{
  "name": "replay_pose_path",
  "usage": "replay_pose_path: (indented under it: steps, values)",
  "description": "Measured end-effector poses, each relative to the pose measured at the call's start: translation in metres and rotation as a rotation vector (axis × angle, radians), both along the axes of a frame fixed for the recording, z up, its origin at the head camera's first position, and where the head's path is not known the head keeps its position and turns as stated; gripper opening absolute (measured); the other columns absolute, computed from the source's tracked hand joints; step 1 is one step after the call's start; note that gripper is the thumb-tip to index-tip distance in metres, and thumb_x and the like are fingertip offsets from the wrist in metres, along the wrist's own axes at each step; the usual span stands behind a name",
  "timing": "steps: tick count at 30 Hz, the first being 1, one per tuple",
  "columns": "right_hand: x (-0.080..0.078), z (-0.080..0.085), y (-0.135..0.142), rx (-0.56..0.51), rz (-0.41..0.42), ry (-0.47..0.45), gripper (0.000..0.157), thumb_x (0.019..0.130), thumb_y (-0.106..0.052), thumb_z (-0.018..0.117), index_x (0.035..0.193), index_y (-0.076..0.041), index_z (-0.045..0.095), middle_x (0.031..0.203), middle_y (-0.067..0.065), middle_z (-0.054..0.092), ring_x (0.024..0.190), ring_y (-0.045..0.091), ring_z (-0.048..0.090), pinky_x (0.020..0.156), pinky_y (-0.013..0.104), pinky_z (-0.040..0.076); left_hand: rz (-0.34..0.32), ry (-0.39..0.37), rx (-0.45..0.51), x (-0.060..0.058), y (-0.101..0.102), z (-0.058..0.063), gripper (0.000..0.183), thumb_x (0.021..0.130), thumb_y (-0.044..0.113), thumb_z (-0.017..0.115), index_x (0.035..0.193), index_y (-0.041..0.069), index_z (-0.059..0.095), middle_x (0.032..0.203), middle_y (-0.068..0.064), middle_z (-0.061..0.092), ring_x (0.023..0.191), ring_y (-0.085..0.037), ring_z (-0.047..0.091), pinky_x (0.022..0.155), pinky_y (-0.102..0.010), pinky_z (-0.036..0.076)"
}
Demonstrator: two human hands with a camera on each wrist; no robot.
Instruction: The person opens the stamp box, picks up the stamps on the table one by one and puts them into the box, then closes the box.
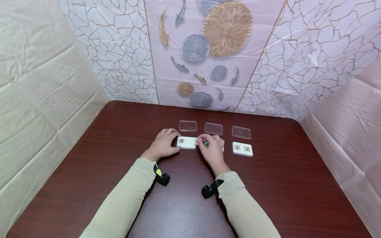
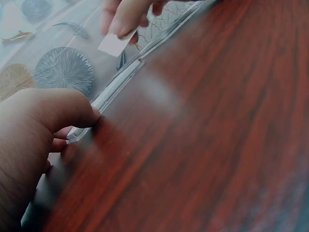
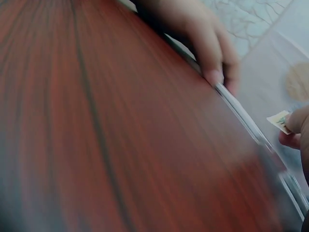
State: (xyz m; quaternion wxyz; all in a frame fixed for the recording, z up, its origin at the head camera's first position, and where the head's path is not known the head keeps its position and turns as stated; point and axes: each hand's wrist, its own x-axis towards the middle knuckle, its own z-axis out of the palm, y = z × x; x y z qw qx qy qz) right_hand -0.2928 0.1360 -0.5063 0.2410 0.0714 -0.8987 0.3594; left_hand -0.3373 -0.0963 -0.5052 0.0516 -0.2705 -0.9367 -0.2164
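A flat clear plastic case with a white insert (image 1: 190, 142) lies on the table, a small stamp (image 1: 181, 141) on its left half. My left hand (image 1: 163, 142) holds this case at its left end, thumb on the near corner and fingers on the far one. Just above the case's right end, my right hand (image 1: 212, 147) pinches a small stamp-like piece of paper (image 3: 279, 121) between thumb and fingertips. In the left wrist view, the pale back of that paper (image 2: 115, 44) shows. Beneath the right hand, another case is mostly hidden, with a bit of green visible.
Farther right lies a third white case (image 1: 242, 149) bearing two small stamps. Behind the cases, three clear lids, left (image 1: 188, 126), middle (image 1: 213, 128) and right (image 1: 241, 132), lie in a row. The dark red wooden table (image 1: 184, 205) meets patterned cloth at its back edge.
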Motion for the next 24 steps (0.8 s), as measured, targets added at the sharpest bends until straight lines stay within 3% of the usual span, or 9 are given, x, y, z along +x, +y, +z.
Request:
replay_pose_path:
  steps: [5,11,24]
  values:
    - [-0.005,0.001,-0.021,0.136,-0.005,-0.044,0.010,0.093,-0.023,0.072,0.101,-0.016,0.075,0.079,-0.002,0.070,0.094,0.026,0.052,0.101,0.053,0.029,0.004,0.004,-0.001,0.000,0.000,-0.001,0.054,0.083,0.038,0.072,0.130,0.013,0.064,0.137,-0.007,0.054,0.129,-0.033,0.044,0.113,-0.051,0.031]
    - [-0.012,-0.001,-0.030,0.313,-0.020,-0.007,0.009,0.092,-0.023,0.071,0.099,-0.018,0.075,0.080,-0.002,0.063,0.099,0.029,0.053,0.098,0.052,0.032,0.002,-0.011,-0.001,0.000,0.000,-0.001,0.053,0.085,0.038,0.071,0.131,0.013,0.063,0.139,-0.007,0.053,0.131,-0.033,0.043,0.114,-0.051,0.030]
    - [-0.012,0.001,-0.031,0.316,-0.028,-0.001,0.007,0.093,-0.022,0.071,0.098,-0.017,0.073,0.089,0.000,0.069,0.103,0.031,0.053,0.101,0.052,0.031,0.000,-0.008,-0.002,-0.001,-0.001,-0.001,0.052,0.084,0.038,0.071,0.130,0.013,0.064,0.138,-0.007,0.053,0.130,-0.033,0.043,0.114,-0.052,0.030]
